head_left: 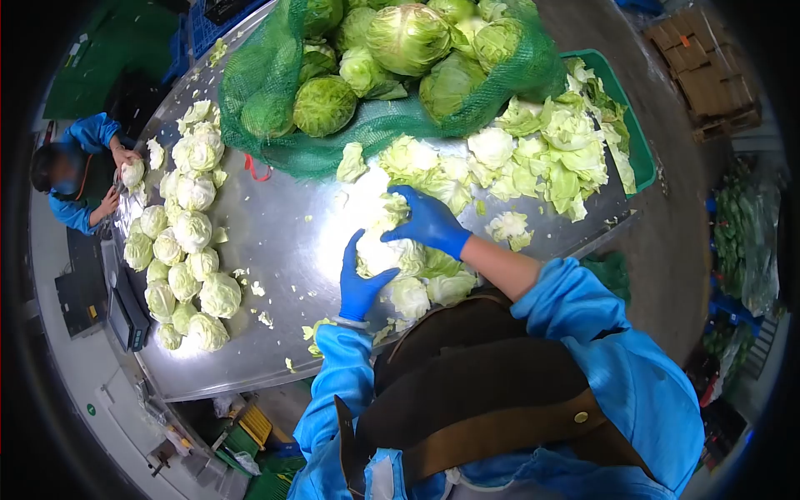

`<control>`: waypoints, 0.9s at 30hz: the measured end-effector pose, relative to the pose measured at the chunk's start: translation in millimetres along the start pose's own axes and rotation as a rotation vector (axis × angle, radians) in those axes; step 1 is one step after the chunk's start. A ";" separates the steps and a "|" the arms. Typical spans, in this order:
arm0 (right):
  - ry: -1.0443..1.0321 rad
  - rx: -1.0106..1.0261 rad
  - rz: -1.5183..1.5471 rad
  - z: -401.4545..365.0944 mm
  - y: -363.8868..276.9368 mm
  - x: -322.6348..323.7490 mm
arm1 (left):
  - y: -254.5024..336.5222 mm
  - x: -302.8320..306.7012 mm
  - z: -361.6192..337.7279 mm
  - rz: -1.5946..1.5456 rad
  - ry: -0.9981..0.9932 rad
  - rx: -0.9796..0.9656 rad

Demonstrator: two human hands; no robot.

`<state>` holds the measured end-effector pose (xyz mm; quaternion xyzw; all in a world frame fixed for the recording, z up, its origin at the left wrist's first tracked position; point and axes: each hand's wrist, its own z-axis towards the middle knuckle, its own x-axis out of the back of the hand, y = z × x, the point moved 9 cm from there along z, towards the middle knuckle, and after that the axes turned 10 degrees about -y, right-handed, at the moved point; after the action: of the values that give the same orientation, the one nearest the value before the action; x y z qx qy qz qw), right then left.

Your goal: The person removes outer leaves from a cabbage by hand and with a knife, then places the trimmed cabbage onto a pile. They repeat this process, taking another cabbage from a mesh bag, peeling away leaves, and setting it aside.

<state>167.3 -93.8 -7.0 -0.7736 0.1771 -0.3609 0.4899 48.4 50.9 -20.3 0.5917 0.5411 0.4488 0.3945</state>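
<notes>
Both my hands wear blue gloves and cup a pale cabbage (392, 253) low over the metal table. My left hand (358, 282) curves along its left and near side, thumb spread to the right. From the upper right, my right hand (432, 223) wraps fingers and thumb over it. The glare makes the cabbage's upper outline hard to make out. Loose outer leaves (429, 173) lie just beyond my hands, and trimmed leaves (450, 286) lie close to my apron. A small leaf piece (510, 227) rests to the right.
A green mesh sack (333, 157) with whole cabbages (408, 39) spills across the table's far side. Peeled cabbages (193, 231) form a pile at left. Leaves heap beside a green bin (640, 158) at the right edge. A co-worker (79, 175) handles a cabbage (132, 173) at far left.
</notes>
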 end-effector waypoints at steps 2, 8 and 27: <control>-0.017 -0.031 0.371 31.2 64.2 -17.5 | 1.8 -1.1 0.5 0.048 -0.061 -0.021; -0.014 -0.109 0.122 12.8 36.0 -2.4 | -15.7 16.5 -34.6 0.263 -0.058 -0.082; 0.149 -0.066 -0.044 19.2 66.9 19.2 | -60.4 29.8 -29.8 -0.946 0.136 0.235</control>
<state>199.8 -124.4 -63.8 -0.7641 0.2076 -0.4220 0.4415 2.9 86.2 -66.3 0.2910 0.8220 0.1938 0.4496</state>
